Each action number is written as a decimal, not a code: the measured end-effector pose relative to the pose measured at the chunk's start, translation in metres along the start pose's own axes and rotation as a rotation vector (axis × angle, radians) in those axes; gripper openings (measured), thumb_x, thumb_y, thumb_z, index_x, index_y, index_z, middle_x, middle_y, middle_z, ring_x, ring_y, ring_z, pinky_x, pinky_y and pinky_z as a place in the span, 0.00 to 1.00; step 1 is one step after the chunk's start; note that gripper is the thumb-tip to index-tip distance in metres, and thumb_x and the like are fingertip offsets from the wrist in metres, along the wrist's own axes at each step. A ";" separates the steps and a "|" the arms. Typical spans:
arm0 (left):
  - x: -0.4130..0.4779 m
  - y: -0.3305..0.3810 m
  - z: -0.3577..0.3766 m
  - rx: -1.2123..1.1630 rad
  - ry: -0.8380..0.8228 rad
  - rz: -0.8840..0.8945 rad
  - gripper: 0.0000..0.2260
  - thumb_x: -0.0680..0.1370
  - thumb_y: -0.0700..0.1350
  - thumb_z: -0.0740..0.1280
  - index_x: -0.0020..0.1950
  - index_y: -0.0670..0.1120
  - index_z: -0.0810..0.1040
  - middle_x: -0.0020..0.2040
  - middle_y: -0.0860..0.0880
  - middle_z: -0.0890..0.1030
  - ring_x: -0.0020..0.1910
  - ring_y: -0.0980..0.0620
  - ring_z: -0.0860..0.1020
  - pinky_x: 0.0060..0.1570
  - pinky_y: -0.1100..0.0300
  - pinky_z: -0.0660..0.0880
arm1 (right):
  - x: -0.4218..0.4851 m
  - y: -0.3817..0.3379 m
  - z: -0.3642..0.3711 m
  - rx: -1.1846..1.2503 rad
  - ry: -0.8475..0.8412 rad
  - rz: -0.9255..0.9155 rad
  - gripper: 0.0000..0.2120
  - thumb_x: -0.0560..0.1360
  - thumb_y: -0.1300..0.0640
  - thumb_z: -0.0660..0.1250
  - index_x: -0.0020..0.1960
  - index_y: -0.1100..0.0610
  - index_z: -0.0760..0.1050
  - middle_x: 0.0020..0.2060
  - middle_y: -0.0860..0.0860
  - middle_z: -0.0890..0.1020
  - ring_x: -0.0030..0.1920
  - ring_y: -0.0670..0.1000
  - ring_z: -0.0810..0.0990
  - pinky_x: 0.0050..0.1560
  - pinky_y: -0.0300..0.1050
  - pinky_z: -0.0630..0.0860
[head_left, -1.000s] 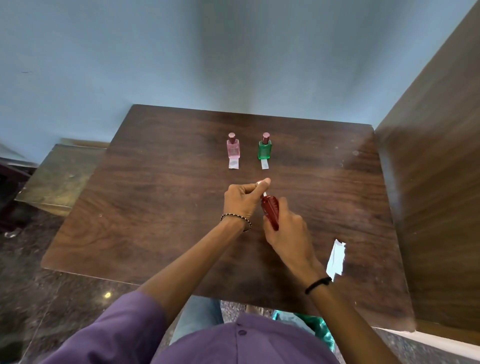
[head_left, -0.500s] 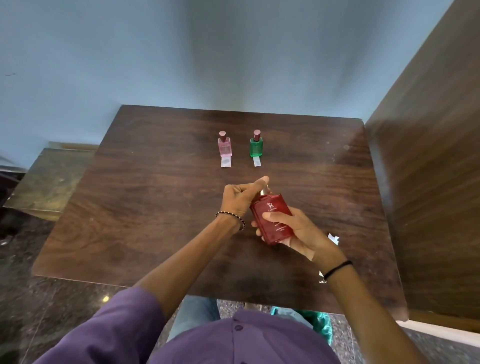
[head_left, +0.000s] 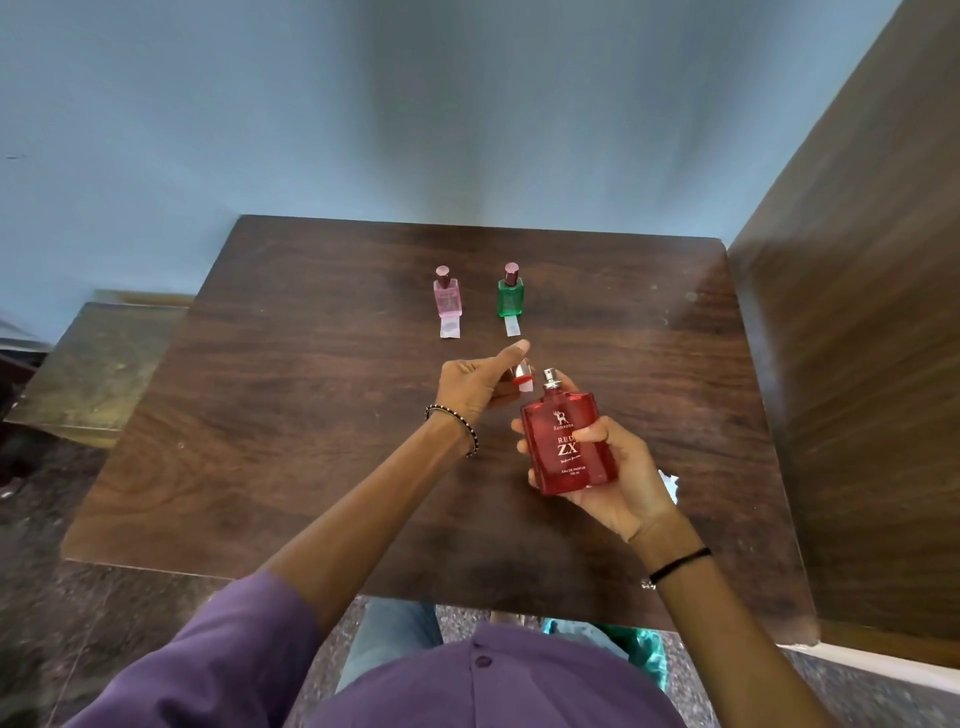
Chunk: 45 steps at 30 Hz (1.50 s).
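Observation:
My right hand (head_left: 615, 470) grips a flat red perfume bottle (head_left: 569, 447) above the middle of the brown table (head_left: 291, 415), its label facing me and its silver spray nozzle bare. Just left of the nozzle, my left hand (head_left: 480, 382) pinches the bottle's cap (head_left: 522, 376), which is off the bottle. A small pink bottle (head_left: 447, 293) and a small green bottle (head_left: 510, 293) stand capped side by side farther back, each with a white paper strip in front of it.
A white paper strip (head_left: 670, 483) lies on the table, mostly hidden behind my right hand. A tall wooden panel (head_left: 857, 338) borders the table's right side. A lower wooden surface (head_left: 93, 364) sits off the left edge. The wall is behind.
The red bottle turned from edge-on to label-up in my right hand. My left hand pulled the cap off the nozzle and moved it slightly left.

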<state>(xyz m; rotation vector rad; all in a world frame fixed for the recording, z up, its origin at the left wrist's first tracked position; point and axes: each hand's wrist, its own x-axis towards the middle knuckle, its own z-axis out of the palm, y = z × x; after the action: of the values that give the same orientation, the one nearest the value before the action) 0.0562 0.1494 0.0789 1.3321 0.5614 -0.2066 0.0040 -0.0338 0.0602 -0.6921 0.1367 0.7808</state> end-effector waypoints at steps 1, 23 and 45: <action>0.000 0.000 0.001 -0.020 -0.005 -0.015 0.17 0.72 0.51 0.77 0.45 0.36 0.85 0.47 0.39 0.87 0.48 0.43 0.86 0.53 0.50 0.83 | 0.000 -0.001 -0.002 0.022 0.022 -0.001 0.34 0.69 0.60 0.72 0.75 0.54 0.71 0.65 0.64 0.80 0.58 0.61 0.83 0.56 0.61 0.80; -0.005 0.009 0.004 -0.117 -0.219 -0.146 0.14 0.74 0.52 0.75 0.46 0.41 0.86 0.48 0.40 0.87 0.48 0.46 0.87 0.43 0.56 0.83 | 0.013 -0.012 0.013 -1.761 0.568 -0.416 0.35 0.73 0.37 0.68 0.75 0.32 0.55 0.55 0.46 0.67 0.47 0.50 0.75 0.40 0.41 0.74; -0.006 0.009 0.002 -0.145 -0.241 -0.199 0.16 0.74 0.52 0.75 0.51 0.41 0.84 0.52 0.41 0.87 0.50 0.44 0.86 0.44 0.54 0.83 | 0.014 0.001 0.019 -1.803 0.704 -0.417 0.35 0.73 0.39 0.70 0.75 0.39 0.58 0.57 0.54 0.70 0.45 0.50 0.73 0.40 0.42 0.73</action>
<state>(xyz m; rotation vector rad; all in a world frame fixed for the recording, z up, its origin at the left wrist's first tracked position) 0.0554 0.1490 0.0904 1.0918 0.4941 -0.4747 0.0106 -0.0134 0.0691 -2.5929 -0.1327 0.0096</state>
